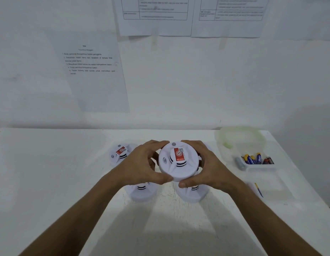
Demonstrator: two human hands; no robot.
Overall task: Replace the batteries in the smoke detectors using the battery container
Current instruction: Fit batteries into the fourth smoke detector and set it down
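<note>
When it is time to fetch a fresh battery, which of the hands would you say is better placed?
Probably the right hand: the battery container sits on its side of the table. Both hands now grip the smoke detector.

Soft, even, bluish-white light. Arms cast faint shadows on the tabletop (49,163) at lower centre. Wide-angle bending at the edges; wall papers (90,71) are too blurred to read.
</note>
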